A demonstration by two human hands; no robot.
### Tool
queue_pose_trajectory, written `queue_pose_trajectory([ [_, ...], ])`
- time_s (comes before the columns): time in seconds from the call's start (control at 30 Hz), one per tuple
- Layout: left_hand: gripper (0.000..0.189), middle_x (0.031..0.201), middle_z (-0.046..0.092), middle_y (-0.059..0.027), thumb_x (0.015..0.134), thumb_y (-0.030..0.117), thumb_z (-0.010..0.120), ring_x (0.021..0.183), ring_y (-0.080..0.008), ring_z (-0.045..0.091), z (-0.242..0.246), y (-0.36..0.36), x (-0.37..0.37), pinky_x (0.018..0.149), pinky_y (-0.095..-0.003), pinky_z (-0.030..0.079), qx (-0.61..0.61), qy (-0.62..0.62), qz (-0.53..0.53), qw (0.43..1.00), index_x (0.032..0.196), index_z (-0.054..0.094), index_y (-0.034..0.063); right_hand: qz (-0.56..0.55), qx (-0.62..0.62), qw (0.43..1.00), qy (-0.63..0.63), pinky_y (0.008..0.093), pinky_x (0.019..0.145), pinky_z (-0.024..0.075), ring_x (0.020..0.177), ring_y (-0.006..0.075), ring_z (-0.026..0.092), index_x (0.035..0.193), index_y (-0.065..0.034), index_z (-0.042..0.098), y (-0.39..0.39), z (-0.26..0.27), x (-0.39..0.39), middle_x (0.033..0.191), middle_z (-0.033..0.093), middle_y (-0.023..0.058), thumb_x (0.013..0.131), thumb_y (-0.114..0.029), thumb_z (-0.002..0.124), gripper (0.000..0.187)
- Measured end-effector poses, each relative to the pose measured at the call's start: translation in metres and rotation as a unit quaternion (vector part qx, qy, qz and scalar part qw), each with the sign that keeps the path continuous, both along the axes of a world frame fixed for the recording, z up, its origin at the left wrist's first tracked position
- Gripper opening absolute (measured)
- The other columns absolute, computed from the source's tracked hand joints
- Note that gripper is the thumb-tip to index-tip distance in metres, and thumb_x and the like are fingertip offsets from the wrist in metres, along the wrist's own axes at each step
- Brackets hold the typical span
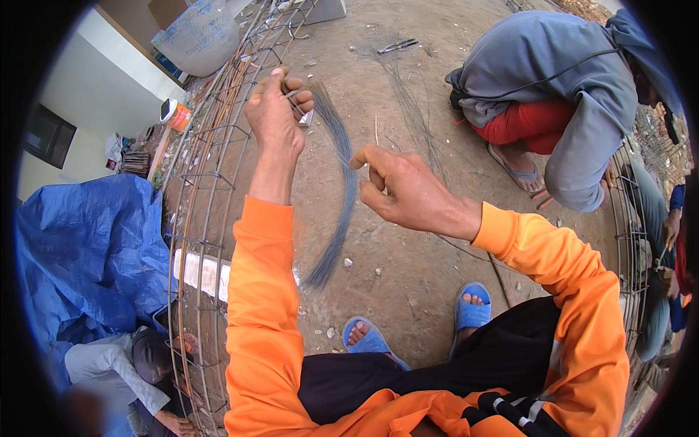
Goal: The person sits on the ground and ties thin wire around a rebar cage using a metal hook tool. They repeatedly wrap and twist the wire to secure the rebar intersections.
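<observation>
My left hand (278, 109) is raised at the upper left, its fingers curled around a thin metal piece, perhaps wire or a tool handle; the fingers hide most of it. Below and beside it, a long curved bundle of thin tie wire (345, 185) runs over the bare ground. My right hand (404, 188) is held just right of the bundle, index finger bent and thumb apart, with no object visible in it. Loose strands of wire (407, 101) lie further right, and a pair of long-handled pincers or cutters (397, 46) rests on the dirt at the top.
Rebar cages (199, 180) stand along the left and right (628, 235). A crouching co-worker (546, 71) is at the upper right; others are at lower left (117, 360) and far right. A blue tarpaulin (98, 240), white block (202, 273), bucket (177, 116) and large tub (202, 38) are on the left.
</observation>
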State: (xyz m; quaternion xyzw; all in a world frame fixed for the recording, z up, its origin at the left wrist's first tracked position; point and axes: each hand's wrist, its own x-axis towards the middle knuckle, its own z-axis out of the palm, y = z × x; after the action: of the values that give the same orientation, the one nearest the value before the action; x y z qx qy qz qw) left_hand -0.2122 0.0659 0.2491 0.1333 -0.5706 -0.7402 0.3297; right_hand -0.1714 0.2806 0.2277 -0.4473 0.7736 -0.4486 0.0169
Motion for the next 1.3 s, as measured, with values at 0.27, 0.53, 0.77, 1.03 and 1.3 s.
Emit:
queue_pose_trajectory([
  [0.27,0.020,0.074,0.055,-0.0016,0.100,0.019,0.048,0.054,-0.0098,0.043,0.004,-0.100,-0.002,0.045,-0.0249,0.035,0.209,0.084,0.139,0.964,0.106,0.060,0.0039,-0.016,-0.059,0.993,-0.101,0.0356,0.068,0.0491,0.079,0.0247,0.063,0.111,0.0028,0.056,-0.015,-0.028,0.019,0.085,0.062,0.0154,0.090,-0.009,0.059,0.024],
  [0.53,0.013,0.081,0.062,-0.0049,0.097,0.017,0.053,0.071,-0.0173,0.062,-0.014,-0.127,0.005,0.062,-0.0285,0.053,0.227,0.089,0.083,0.966,0.093,0.058,0.0057,-0.048,-0.100,0.952,-0.284,0.0317,0.059,0.0467,0.068,0.0136,0.057,0.106,0.0018,0.059,-0.016,-0.026,0.007,0.086,0.061,0.0084,0.093,-0.013,0.057,0.019],
  [0.77,0.015,0.082,0.062,-0.0061,0.095,0.017,0.059,0.073,-0.0167,0.062,-0.027,-0.127,0.000,0.064,-0.0292,0.054,0.282,0.071,0.045,0.956,0.090,0.060,0.0036,-0.063,-0.172,0.922,-0.340,0.0227,0.049,0.0404,0.057,0.0051,0.048,0.107,0.0014,0.058,-0.016,-0.033,0.002,0.087,0.059,0.0029,0.096,-0.016,0.059,0.021],
  [1.03,0.023,0.080,0.064,-0.0056,0.091,0.025,0.070,0.067,-0.0116,0.063,-0.034,-0.014,0.025,0.056,-0.0246,0.054,0.032,-0.064,-0.063,0.995,0.091,0.063,0.0034,-0.075,-0.174,0.930,-0.314,0.0230,0.049,0.0398,0.057,0.0051,0.047,0.101,0.0003,0.059,-0.022,-0.032,-0.002,0.088,0.058,0.0025,0.096,-0.019,0.061,0.020],
  [1.3,0.028,0.083,0.066,-0.0053,0.094,0.029,0.067,0.071,-0.0114,0.064,-0.053,0.039,0.058,0.064,-0.0254,0.055,0.036,-0.089,-0.208,0.973,0.099,0.065,0.0020,-0.106,-0.180,0.905,-0.370,0.0234,0.046,0.0380,0.054,0.0053,0.046,0.097,-0.0001,0.057,-0.017,-0.027,-0.004,0.076,0.056,0.0020,0.096,-0.019,0.059,0.019],
])
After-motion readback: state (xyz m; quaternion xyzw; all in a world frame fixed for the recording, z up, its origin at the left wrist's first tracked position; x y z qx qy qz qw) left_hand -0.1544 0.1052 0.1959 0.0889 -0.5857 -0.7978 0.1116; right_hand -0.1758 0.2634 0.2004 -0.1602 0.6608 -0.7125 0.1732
